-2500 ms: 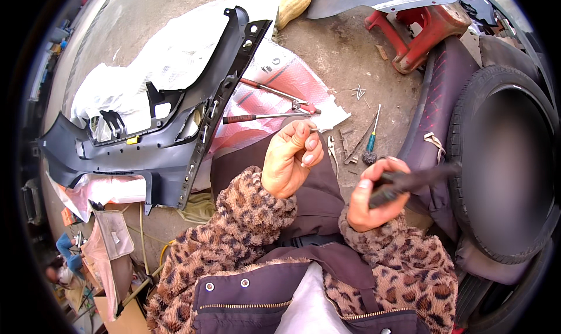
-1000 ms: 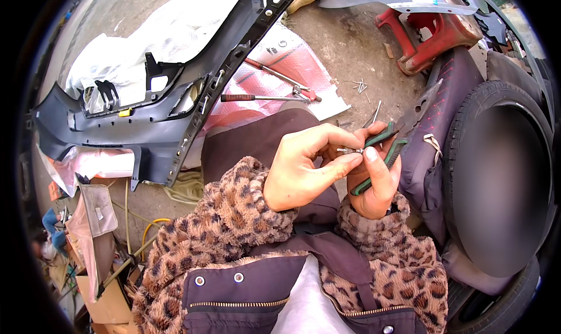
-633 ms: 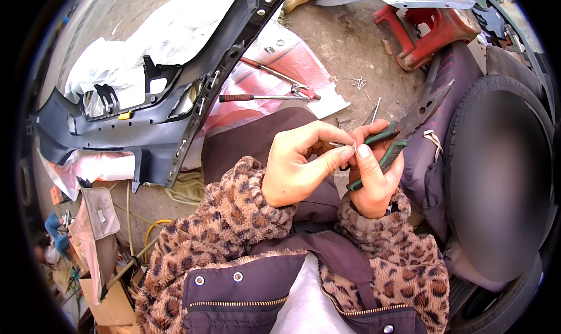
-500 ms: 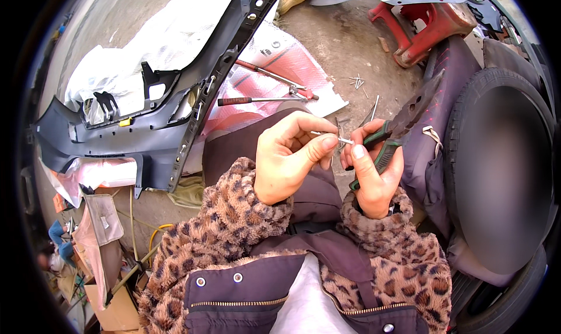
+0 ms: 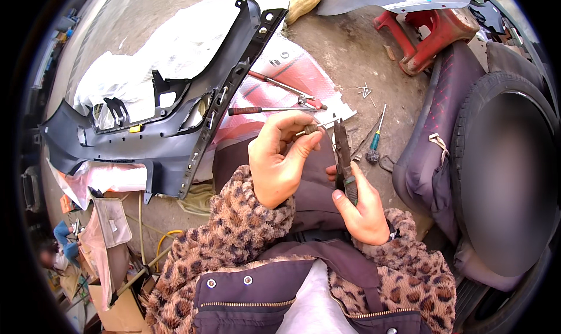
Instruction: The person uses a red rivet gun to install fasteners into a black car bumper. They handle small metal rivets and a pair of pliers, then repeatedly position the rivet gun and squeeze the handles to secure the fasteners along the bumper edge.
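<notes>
My left hand (image 5: pixel 277 159) is pinched round a small metal clip (image 5: pixel 312 129) with a thin pin poking out of it; its exact kind is too small to make out. Close to its right, the dark jaws of the pliers (image 5: pixel 341 142) point up, apart from my left fingers. My right hand (image 5: pixel 363 208) is wrapped round their green-and-black handles at the lower end. Both hands are above my lap. A large dark grey plastic car bumper (image 5: pixel 169 136) lies to the left, with clips along its edge.
A long-handled tool with dark red grips (image 5: pixel 245 110) rests on a pink-and-white sack (image 5: pixel 304 65). Several thin metal pins (image 5: pixel 364 91) and a green-handled screwdriver (image 5: pixel 377 136) lie on the ground. To the right are a red stool (image 5: pixel 447 33), a purple seat (image 5: pixel 429 153) and a tyre (image 5: pixel 467 109).
The pliers have swung from leaning right to upright, their jaws now near my left hand. My hands have drawn apart, and the silver pin between their fingertips has left my right fingers.
</notes>
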Tool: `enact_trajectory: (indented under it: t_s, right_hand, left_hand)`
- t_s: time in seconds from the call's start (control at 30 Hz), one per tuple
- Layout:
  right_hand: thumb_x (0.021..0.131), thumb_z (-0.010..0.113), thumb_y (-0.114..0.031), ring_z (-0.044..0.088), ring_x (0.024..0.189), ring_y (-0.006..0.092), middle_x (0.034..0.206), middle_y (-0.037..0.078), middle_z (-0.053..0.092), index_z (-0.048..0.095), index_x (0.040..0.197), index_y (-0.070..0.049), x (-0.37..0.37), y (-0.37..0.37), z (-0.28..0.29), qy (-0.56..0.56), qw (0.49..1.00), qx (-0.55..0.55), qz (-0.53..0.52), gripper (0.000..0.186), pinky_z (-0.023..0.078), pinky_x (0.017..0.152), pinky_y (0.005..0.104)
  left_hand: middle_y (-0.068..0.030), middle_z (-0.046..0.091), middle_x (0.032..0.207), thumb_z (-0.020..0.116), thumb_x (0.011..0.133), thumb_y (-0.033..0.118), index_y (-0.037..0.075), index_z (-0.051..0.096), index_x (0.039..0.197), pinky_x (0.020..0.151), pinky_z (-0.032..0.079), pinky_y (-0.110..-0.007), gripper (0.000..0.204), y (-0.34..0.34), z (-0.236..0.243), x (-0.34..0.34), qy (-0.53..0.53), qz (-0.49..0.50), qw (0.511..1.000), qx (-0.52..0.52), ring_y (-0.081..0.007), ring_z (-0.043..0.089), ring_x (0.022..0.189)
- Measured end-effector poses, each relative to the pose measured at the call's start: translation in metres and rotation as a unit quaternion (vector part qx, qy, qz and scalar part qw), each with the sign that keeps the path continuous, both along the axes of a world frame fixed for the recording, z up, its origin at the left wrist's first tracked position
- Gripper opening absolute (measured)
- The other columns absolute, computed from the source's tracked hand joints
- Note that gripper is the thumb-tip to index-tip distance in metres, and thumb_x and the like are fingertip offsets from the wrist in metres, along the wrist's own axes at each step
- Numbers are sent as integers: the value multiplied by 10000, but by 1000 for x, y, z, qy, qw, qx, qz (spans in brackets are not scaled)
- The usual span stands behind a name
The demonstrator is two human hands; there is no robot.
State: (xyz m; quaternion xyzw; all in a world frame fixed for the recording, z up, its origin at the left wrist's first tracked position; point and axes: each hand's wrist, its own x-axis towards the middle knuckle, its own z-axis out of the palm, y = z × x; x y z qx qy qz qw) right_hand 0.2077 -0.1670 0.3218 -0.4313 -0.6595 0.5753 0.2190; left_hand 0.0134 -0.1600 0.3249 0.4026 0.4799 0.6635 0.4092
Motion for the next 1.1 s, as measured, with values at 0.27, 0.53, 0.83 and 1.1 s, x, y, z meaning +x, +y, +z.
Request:
enact_trajectory:
  t_s: [0.27,0.53,0.83,1.1]
  right_hand:
    - [876,595,17,543,1199,413,1280,277,536,394,1445,74,1,6,1,-70,993,94,23,606,417,1051,418]
    - [877,592,24,560,1121,409,1205,257,540,400,1436,62,6,11,1,-77,988,123,48,592,441,993,420]
    - [947,582,-44,635,1014,318,1102,205,609,414,1397,42,1,9,-15,1,1000,-16,14,488,489,897,389]
    - [945,585,-70,675,965,319,1027,202,655,472,1295,27,6,9,-16,-29,999,-8,20,380,506,847,396]
  left_hand:
    - [-113,688,965,671,900,-93,-27,561,1090,738,542,-256,229,1,-16,-12,128,-21,991,19,-149,674,827]
    - [-98,670,963,675,897,-96,-46,592,1063,782,553,-260,192,4,-21,-13,184,-10,982,34,-144,672,863]
    - [-115,686,961,705,887,-51,-37,606,1073,781,548,-278,212,9,-27,-11,246,-35,967,56,-157,675,860]
    - [-132,621,870,730,852,118,14,587,1022,624,511,-397,246,23,-24,-24,511,-44,845,153,-321,633,718]
